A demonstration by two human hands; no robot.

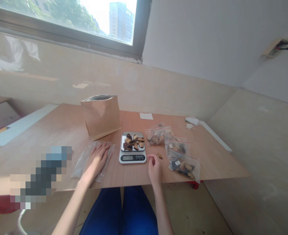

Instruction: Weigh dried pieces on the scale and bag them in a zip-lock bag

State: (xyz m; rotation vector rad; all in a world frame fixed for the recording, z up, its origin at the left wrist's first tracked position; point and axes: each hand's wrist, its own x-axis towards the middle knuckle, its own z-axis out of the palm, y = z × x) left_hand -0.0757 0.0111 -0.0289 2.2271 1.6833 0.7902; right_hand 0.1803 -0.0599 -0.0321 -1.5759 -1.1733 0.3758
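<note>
My left hand (pixel 98 159) lies flat, fingers stretched out, on a stack of empty clear zip bags (pixel 85 161) left of a small digital scale (pixel 132 157). The scale's steel pan holds several brown and dark dried pieces (pixel 133 142). My right hand (pixel 154 167) rests on the table just right of the scale, thumb and forefinger pinched together; whether anything is between them is too small to see. One loose dried piece (pixel 160 156) lies close to its fingertips. An open brown paper pouch (pixel 101 116) stands upright behind the scale.
Several filled zip bags (pixel 183 164) lie in a row right of the scale. A white slip (pixel 146 116) and crumpled white paper (pixel 191 121) sit at the far edge of the wooden table (pixel 60 130). A blurred patch covers the front left. The wall stands close behind.
</note>
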